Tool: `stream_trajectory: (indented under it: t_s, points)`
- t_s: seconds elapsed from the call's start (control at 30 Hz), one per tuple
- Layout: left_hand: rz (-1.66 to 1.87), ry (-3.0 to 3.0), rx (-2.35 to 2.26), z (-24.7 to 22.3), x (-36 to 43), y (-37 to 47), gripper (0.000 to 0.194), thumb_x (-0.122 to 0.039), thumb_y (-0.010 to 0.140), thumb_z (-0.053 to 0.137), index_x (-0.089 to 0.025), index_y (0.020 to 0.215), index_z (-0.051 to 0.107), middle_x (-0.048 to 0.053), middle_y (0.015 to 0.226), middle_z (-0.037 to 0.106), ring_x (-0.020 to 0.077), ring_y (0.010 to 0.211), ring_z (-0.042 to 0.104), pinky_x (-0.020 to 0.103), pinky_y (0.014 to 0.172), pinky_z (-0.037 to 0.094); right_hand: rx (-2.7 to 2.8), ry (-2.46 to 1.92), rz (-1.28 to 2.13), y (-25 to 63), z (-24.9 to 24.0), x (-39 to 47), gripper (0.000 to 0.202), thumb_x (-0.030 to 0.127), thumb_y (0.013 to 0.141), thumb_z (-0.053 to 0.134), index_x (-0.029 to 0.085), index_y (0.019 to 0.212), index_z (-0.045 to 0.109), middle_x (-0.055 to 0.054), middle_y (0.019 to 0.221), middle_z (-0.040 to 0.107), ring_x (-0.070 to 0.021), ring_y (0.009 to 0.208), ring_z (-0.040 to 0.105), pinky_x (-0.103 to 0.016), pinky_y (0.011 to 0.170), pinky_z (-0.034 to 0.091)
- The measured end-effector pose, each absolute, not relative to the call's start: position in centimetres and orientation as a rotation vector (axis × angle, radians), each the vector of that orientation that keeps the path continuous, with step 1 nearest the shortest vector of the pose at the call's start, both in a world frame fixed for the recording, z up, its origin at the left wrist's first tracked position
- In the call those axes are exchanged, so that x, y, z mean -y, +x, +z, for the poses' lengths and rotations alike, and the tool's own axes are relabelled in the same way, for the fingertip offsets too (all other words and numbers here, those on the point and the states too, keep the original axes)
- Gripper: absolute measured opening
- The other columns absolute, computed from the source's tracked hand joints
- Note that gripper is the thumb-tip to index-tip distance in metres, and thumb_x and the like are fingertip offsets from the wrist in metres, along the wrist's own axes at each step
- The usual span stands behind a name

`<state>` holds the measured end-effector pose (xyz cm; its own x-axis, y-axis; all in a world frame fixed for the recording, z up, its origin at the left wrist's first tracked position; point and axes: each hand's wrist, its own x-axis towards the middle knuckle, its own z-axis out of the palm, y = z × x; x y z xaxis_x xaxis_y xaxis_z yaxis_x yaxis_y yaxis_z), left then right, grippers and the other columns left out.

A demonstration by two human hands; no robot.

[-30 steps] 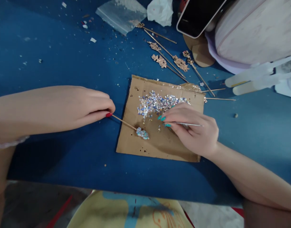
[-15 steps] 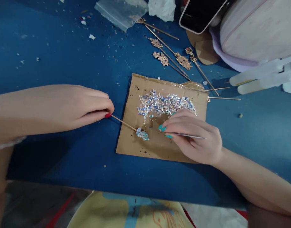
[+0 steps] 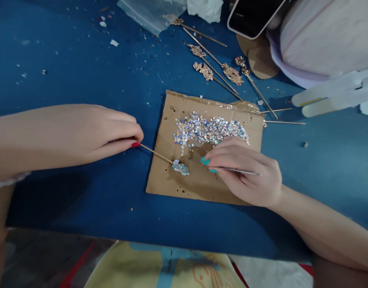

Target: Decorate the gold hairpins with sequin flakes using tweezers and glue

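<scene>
The left hand [image 3: 111, 134] pinches a thin stick [image 3: 155, 152] near its outer end, the fingers closed on it, a red nail showing on the thumb. The stick slants down over the left edge of a piece of cardboard [image 3: 184, 190], and its gem-covered head [image 3: 180, 167], crusted with pale blue and silvery stones, lies over the lower left part of the board. The right hand [image 3: 246, 172], with teal nails, is above the right part of the cardboard, its fingers pinched on a slim metal tool [image 3: 240, 171]; the tip of the tool points toward the gem-covered head and is near it, apart from it. A spread of small glittering rhinestones [image 3: 210, 128] lies across the upper half of the cardboard, just beyond the right hand, with a few loose ones scattered below it. The cardboard lies flat on the blue tabletop [image 3: 81, 204]. Beyond it lie several gold-coloured hairpins [image 3: 206, 72] with ornate heads, some crossing one another, and a clear plastic bag [image 3: 153, 16] beside a crumpled white tissue [image 3: 206, 8]. To the right of these are a phone [image 3: 254, 18] with a dark screen, a rounded pale pouch [image 3: 318, 36] and two translucent tubes [image 3: 324, 102] side by side.
</scene>
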<state>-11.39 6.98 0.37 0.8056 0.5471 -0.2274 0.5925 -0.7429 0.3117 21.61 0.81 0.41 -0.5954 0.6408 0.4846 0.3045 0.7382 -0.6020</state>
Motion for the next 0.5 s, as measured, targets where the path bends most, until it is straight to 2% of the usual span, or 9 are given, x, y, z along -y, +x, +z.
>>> stream_trajectory:
  t_s: [0.5]
  points:
    - [-0.153, 2.616, -0.854, 0.08, -6.83, -11.61, 0.033, -0.051, 0.098, 0.032, -0.035, 0.109, 0.06, -0.011, 0.1, 0.061, 0.0107, 0.079, 0.058, 0.025, 0.073, 0.036, 2.228, -0.708, 0.602, 21.82, 0.44, -0.75, 0.012, 0.001, 0.079, 0.062, 0.011, 0.086, 0.064, -0.01, 0.082, 0.072, -0.0176, 0.077, 0.068, -0.036, 0.074, 0.055]
